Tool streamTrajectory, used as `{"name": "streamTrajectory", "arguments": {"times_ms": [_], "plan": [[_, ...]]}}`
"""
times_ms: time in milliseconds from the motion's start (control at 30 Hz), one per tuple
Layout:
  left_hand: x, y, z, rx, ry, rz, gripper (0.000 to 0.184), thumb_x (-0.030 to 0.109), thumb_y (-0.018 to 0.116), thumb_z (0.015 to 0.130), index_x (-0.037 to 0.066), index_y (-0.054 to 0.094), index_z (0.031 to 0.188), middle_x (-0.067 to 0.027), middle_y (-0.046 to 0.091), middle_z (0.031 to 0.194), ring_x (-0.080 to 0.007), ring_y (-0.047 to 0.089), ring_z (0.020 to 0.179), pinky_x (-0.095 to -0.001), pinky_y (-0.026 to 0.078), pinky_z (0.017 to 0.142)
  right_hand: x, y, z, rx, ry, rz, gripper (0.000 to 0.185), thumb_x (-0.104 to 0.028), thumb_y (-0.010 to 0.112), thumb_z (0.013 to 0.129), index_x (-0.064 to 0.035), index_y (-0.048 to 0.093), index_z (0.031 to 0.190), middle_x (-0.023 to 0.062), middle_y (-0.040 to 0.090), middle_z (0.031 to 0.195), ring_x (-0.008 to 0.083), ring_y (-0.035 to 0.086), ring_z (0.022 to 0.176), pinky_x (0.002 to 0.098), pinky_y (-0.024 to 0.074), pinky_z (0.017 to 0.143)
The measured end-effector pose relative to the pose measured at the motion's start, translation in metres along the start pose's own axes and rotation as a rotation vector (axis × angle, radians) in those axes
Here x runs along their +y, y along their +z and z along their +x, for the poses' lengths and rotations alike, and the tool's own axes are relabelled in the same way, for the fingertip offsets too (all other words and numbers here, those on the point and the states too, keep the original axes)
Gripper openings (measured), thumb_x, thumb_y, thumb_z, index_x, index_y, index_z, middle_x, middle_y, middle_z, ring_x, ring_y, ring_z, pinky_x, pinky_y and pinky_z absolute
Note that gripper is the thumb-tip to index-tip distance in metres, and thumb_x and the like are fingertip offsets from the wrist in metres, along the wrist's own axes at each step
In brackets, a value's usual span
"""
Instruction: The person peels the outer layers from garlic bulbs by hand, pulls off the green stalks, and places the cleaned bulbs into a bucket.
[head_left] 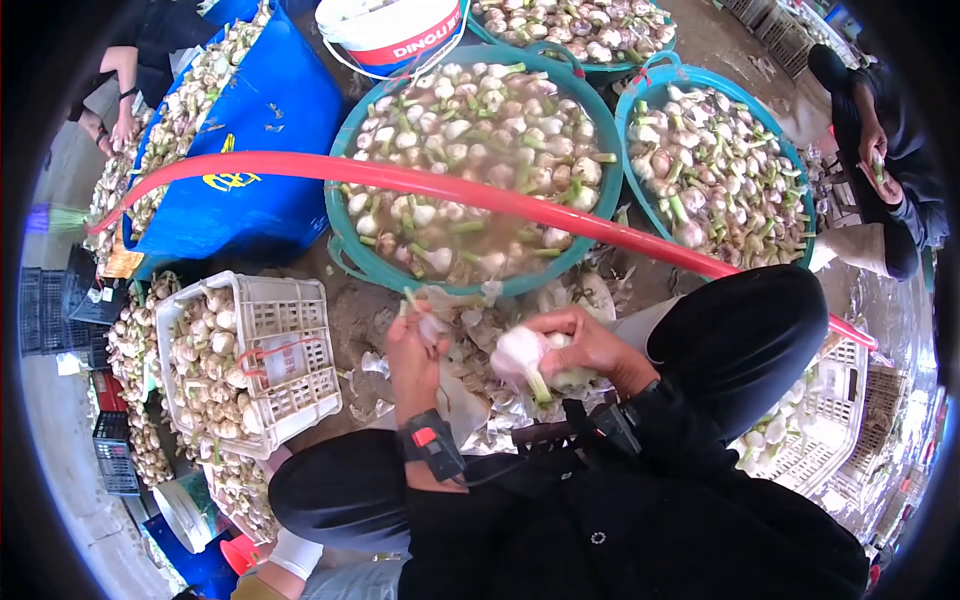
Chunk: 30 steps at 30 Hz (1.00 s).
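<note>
My right hand [590, 343] is closed around a white and pink garlic bulb [520, 356], whose short green stem points down toward my lap. A second pale bulb seems to show under those fingers, partly hidden. To the left, my left hand [412, 352] is raised with its fingers pinched on a thin pinkish-white piece of garlic skin [432, 328]; a greenish tip sticks up by the fingertips. Loose garlic skins [490, 435] litter the ground between my knees. Just beyond my hands stands a teal tub [345, 250] of garlic in murky water.
A red hose [440, 184] arches across the tubs. Left are a white crate [300, 330] of garlic and a blue tarp bag [270, 150]. More teal tubs [640, 190] and a white bucket [395, 40] stand ahead. Other people's hands [876, 150] work at both sides.
</note>
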<state>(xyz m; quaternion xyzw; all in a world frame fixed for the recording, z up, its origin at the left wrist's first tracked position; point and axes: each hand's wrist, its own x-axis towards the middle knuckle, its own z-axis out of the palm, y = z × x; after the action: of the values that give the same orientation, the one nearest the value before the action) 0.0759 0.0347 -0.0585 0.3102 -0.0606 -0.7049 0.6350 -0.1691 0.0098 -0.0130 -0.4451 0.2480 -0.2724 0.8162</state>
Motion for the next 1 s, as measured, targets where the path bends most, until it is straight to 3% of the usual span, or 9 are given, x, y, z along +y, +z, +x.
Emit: {"name": "streamTrajectory", "arguments": {"times_ms": [100, 200, 233, 367, 433, 533, 667, 733, 1000], "plan": [[0.003, 0.044, -0.013, -0.018, 0.264, 1.889, 0.036, 0.018, 0.053, 0.082, 0.003, 0.049, 0.114, -0.0098, 0.059, 0.100, -0.0239, 0.057, 0.084, -0.0311, 0.045, 0.073, 0.009, -0.002, 0.009, 0.198, 0.079, -0.033, 0.045, -0.011, 0.074, 0.064, -0.0004, 0.058, 0.105, 0.0030, 0.062, 0.093, 0.0087, 0.055, 0.083, 0.0237, 0.0439, 0.075], [-0.008, 0.072, -0.021, -0.042, 0.560, 1.704, 0.036, 0.018, 0.051, 0.083, 0.006, 0.050, 0.117, -0.0141, 0.052, 0.116, -0.0221, 0.052, 0.099, -0.0304, 0.041, 0.082, 0.014, -0.005, 0.013, 0.221, 0.079, -0.160, 0.043, -0.011, 0.074, 0.065, -0.0015, 0.057, 0.103, 0.0034, 0.061, 0.089, 0.0086, 0.056, 0.081, 0.0239, 0.0447, 0.073], [-0.008, 0.084, -0.030, -0.086, 0.197, 1.309, 0.041, 0.022, 0.052, 0.086, 0.002, 0.045, 0.121, -0.0111, 0.053, 0.114, -0.0169, 0.050, 0.101, -0.0288, 0.038, 0.086, 0.017, -0.006, 0.012, 0.223, 0.078, -0.236, 0.043, -0.011, 0.073, 0.066, -0.0023, 0.055, 0.103, 0.0039, 0.061, 0.088, 0.0088, 0.056, 0.080, 0.0243, 0.0449, 0.074], [-0.016, 0.077, -0.024, -0.250, -0.068, 1.120, 0.051, 0.022, 0.056, 0.084, 0.001, 0.035, 0.127, -0.0107, 0.052, 0.113, -0.0156, 0.051, 0.098, -0.0281, 0.041, 0.083, 0.021, -0.011, 0.016, 0.264, 0.103, -0.139, 0.043, -0.014, 0.071, 0.069, -0.0048, 0.050, 0.105, 0.0032, 0.060, 0.082, 0.0106, 0.057, 0.077, 0.0269, 0.0463, 0.072], [-0.025, 0.080, -0.023, -0.162, 0.048, 0.942, 0.050, 0.022, 0.057, 0.084, 0.000, 0.037, 0.125, -0.0102, 0.052, 0.111, -0.0154, 0.051, 0.098, -0.0278, 0.042, 0.082, 0.026, -0.013, 0.019, 0.511, 0.019, 0.330, 0.041, -0.017, 0.065, 0.077, -0.0060, 0.047, 0.112, 0.0039, 0.058, 0.086, 0.0132, 0.057, 0.075, 0.0283, 0.0480, 0.069], [-0.042, 0.088, -0.019, -0.039, 0.242, 0.693, 0.045, 0.020, 0.058, 0.083, -0.001, 0.041, 0.119, -0.0098, 0.053, 0.107, -0.0151, 0.051, 0.098, -0.0284, 0.042, 0.083, 0.030, 0.001, 0.018, 0.395, 0.030, 0.535, 0.036, -0.022, 0.056, 0.083, -0.0064, 0.045, 0.114, 0.0056, 0.057, 0.092, 0.0150, 0.058, 0.076, 0.0280, 0.0490, 0.067], [-0.054, 0.077, -0.012, -0.006, 0.282, 0.783, 0.033, 0.013, 0.061, 0.079, 0.001, 0.050, 0.108, -0.0089, 0.055, 0.105, -0.0161, 0.052, 0.097, -0.0277, 0.043, 0.081, 0.029, 0.009, 0.020, 0.334, 0.049, 0.539, 0.037, -0.026, 0.051, 0.087, -0.0046, 0.045, 0.116, 0.0063, 0.056, 0.099, 0.0152, 0.058, 0.082, 0.0289, 0.0496, 0.067], [-0.041, 0.077, -0.012, -0.013, 0.772, 1.723, 0.026, 0.007, 0.062, 0.073, 0.005, 0.057, 0.099, -0.0074, 0.057, 0.093, -0.0201, 0.055, 0.087, -0.0288, 0.044, 0.073, 0.031, 0.004, 0.021, 0.333, 0.028, 0.542, 0.038, -0.021, 0.056, 0.084, -0.0042, 0.045, 0.117, 0.0049, 0.056, 0.100, 0.0129, 0.056, 0.085, 0.0273, 0.0482, 0.070], [-0.032, 0.094, -0.022, -0.104, 0.815, 2.061, 0.023, 0.003, 0.055, 0.066, 0.007, 0.059, 0.088, -0.0057, 0.049, 0.073, -0.0227, 0.052, 0.073, -0.0327, 0.043, 0.061, 0.023, 0.007, 0.017, 0.324, 0.072, 0.250, 0.042, -0.011, 0.064, 0.076, -0.0034, 0.048, 0.114, 0.0024, 0.057, 0.100, 0.0100, 0.054, 0.088, 0.0248, 0.0448, 0.075]]}}
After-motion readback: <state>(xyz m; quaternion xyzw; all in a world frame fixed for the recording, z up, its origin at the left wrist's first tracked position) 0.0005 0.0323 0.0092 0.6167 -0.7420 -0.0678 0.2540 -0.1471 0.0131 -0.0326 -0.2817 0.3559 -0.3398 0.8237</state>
